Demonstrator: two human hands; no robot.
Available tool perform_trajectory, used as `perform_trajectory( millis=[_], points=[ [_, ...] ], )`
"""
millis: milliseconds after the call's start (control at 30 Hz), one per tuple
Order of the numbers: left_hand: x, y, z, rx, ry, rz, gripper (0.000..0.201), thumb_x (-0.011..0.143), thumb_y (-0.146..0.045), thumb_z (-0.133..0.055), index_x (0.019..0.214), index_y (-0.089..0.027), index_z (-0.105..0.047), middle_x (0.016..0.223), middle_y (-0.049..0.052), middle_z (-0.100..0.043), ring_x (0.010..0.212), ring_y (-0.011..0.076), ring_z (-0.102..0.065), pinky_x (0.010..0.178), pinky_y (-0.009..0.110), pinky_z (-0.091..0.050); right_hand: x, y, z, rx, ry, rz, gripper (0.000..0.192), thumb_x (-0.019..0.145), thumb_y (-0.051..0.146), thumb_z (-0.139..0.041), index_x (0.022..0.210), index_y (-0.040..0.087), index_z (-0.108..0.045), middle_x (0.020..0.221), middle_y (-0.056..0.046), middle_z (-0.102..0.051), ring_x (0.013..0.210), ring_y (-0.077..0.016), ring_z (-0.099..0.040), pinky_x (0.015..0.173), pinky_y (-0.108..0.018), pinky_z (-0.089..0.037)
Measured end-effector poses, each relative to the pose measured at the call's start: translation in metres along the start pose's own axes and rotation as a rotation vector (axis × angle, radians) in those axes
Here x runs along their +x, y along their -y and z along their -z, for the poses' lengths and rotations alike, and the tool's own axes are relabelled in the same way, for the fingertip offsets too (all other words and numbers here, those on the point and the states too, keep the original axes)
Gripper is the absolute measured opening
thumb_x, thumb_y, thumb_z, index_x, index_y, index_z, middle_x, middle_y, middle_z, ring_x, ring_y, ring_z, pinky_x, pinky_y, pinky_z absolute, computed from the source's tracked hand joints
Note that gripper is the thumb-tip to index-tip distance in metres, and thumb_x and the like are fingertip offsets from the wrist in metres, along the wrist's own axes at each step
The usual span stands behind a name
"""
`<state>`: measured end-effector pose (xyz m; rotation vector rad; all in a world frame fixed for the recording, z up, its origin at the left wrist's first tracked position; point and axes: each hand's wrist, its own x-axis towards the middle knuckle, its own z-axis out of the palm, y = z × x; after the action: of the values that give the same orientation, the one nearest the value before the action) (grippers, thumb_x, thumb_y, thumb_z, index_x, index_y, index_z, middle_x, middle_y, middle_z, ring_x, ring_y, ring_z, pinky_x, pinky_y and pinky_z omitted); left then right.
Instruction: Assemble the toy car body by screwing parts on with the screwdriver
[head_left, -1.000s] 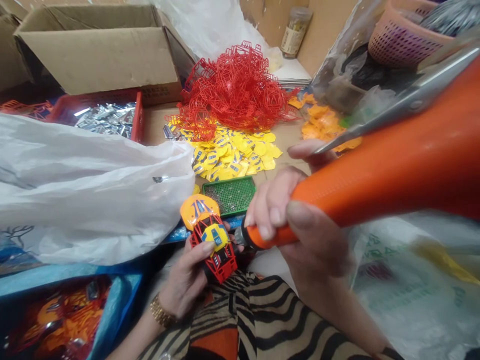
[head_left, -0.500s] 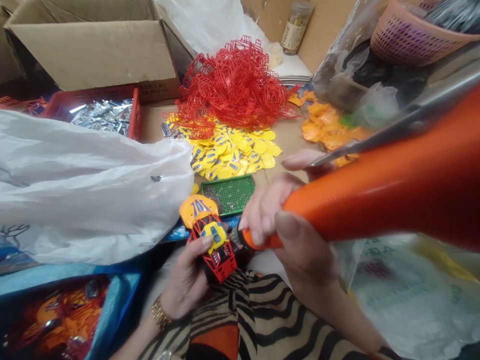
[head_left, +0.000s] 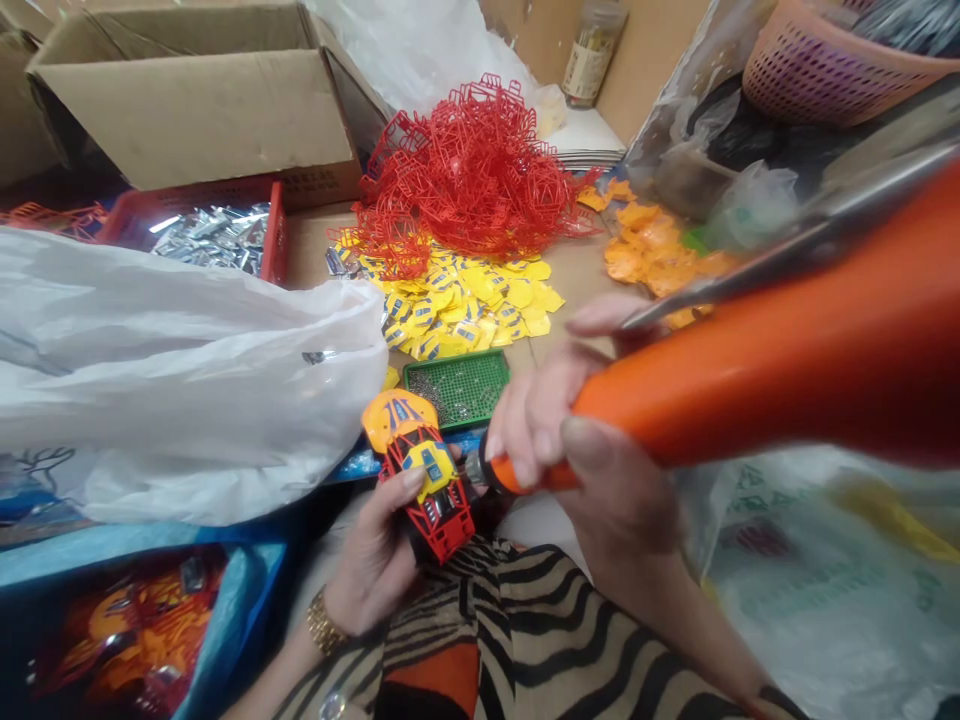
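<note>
My left hand (head_left: 382, 550) is closed around a toy car (head_left: 431, 480), its thumb on the yellow roof panel. The car has a red cage frame and an orange hood with blue markings; its underside is hidden. Wrapped around the front of an orange power screwdriver (head_left: 705, 390) with a metal lever is my right hand (head_left: 592, 450). The screwdriver's dark nose points at the car's right side, close to it; whether its tip touches is hidden. Just beyond the car lies a green mesh tray (head_left: 469, 385) with small screws in it.
Behind the tray are piled yellow panels (head_left: 465, 310) and red plastic frames (head_left: 472, 170). Orange pieces (head_left: 652, 250) lie to the right. A red bin (head_left: 276, 235) holds silvery parts; a white bag (head_left: 180, 370) is at left, a cardboard box (head_left: 195, 110) behind, a pink basket (head_left: 817, 75) at upper right.
The screwdriver and my right hand have shifted very slightly to the right. The car stays almost in place in my left hand.
</note>
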<state>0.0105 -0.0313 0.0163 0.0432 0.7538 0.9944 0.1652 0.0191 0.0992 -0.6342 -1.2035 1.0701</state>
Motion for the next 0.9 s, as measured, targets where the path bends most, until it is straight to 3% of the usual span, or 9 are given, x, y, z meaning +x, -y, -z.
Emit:
perform_trajectory(
  millis=[100,233,400,633,900],
  points=[
    [0.001,-0.001,0.010,-0.036,0.050,0.023,0.027,0.074,-0.024,-0.074,0.099,-0.013,-0.072,0.094,0.009,-0.079,0.096,0.0309,-0.074,0.096,0.048,-0.056,0.011,0.003,0.012,0.161,0.027,0.055,0.021,0.081,0.028,-0.073,0.092,0.030,-0.056,0.057,0.009,-0.049,0.040,-0.0094,-0.045,0.047,-0.028,-0.049],
    [0.002,-0.002,0.016,-0.076,0.045,0.023,0.039,0.072,-0.027,-0.075,0.106,-0.008,-0.072,0.104,0.012,-0.076,0.100,0.0284,-0.072,0.096,0.042,-0.056,0.023,-0.003,0.030,0.109,-0.077,0.071,0.019,0.080,0.021,-0.071,0.092,0.028,-0.058,0.061,0.008,-0.053,0.046,-0.0091,-0.052,0.054,-0.028,-0.053],
    [-0.002,-0.003,0.018,-0.037,0.055,0.012,0.038,0.071,-0.028,-0.076,0.106,-0.012,-0.074,0.102,0.010,-0.076,0.093,0.0272,-0.072,0.089,0.040,-0.060,0.031,-0.028,0.047,0.005,-0.146,0.076,0.017,0.078,0.024,-0.072,0.085,0.025,-0.057,0.063,0.008,-0.054,0.047,-0.0090,-0.053,0.053,-0.028,-0.053],
    [-0.006,-0.013,0.030,0.007,0.124,0.030,0.039,0.075,-0.027,-0.074,0.113,-0.018,-0.073,0.112,0.011,-0.074,0.102,0.0312,-0.070,0.092,0.040,-0.059,0.038,-0.050,0.048,-0.045,-0.201,0.031,0.030,0.075,0.031,-0.076,0.093,0.026,-0.054,0.061,0.009,-0.054,0.046,-0.0096,-0.053,0.050,-0.028,-0.051],
    [-0.007,-0.020,0.028,0.054,0.048,0.030,0.040,0.076,-0.026,-0.073,0.115,-0.020,-0.071,0.114,0.006,-0.074,0.102,0.0302,-0.070,0.093,0.038,-0.059,0.031,-0.060,0.051,-0.057,-0.194,-0.015,0.038,0.075,0.030,-0.077,0.102,0.027,-0.050,0.061,0.009,-0.055,0.045,-0.0093,-0.052,0.047,-0.028,-0.053]
  ],
)
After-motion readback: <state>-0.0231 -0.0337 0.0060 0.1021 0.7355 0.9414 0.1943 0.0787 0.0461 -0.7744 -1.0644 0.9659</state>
